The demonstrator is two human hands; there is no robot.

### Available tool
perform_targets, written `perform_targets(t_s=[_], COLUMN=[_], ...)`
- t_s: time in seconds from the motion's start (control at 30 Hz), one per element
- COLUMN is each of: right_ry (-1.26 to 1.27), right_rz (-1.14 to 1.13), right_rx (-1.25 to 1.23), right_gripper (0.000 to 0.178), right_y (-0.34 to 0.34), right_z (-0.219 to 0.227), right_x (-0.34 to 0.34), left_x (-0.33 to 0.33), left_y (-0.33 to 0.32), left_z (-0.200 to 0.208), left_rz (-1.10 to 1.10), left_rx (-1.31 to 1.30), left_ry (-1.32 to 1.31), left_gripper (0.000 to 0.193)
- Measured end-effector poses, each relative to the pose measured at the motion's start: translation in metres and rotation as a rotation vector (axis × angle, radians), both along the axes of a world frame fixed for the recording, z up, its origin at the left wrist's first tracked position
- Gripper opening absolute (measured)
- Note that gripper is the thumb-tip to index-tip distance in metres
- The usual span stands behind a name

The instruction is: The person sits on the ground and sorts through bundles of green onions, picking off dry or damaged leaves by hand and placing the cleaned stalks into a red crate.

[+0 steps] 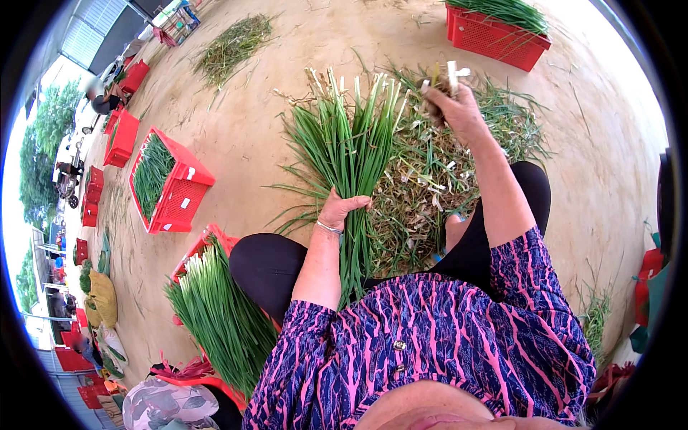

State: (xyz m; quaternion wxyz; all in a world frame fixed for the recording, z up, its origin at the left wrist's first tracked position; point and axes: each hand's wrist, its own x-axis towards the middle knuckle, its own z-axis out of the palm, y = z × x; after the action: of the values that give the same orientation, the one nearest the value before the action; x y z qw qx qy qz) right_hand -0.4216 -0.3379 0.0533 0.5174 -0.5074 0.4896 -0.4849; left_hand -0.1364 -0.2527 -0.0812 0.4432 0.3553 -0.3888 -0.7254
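Note:
My left hand (342, 211) is wrapped around a thick bunch of garlic chives (349, 154), thumb across the leaves. The pale stalk ends fan out away from me, and the green tips hang toward my lap. My right hand (456, 109) is raised, closed on a clump of brown, withered trimmings (434, 111) with white stalk bits sticking out. Beneath it spreads a heap of discarded leaves (430, 190), touching the right side of the bunch. What lies inside my right palm is partly hidden.
By my left knee, a red crate (212, 233) holds cleaned garlic chives (226, 315). Another red crate (188, 197) of greens stands farther left. At the far right is a filled red crate (494, 41). A smaller trimmings pile (235, 50) lies far left; another person (107, 99) sits beyond.

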Motion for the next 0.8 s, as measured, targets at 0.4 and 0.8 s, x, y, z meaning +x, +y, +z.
perform_targets(t_s=[0.4,0.8], right_ry=[0.901,0.541], right_rz=[0.037,0.222], right_rx=[-0.344,-0.039], right_gripper=[0.035,0.040], right_y=[0.003,0.010], right_z=[-0.027,0.005], right_x=[0.024,0.029], left_x=[-0.010,-0.001], left_y=[0.002,-0.002], left_z=[0.014,0.001], left_rz=[-0.133,-0.035], left_rx=[0.000,-0.022], left_ry=[0.030,-0.107], left_gripper=[0.042,0.043])
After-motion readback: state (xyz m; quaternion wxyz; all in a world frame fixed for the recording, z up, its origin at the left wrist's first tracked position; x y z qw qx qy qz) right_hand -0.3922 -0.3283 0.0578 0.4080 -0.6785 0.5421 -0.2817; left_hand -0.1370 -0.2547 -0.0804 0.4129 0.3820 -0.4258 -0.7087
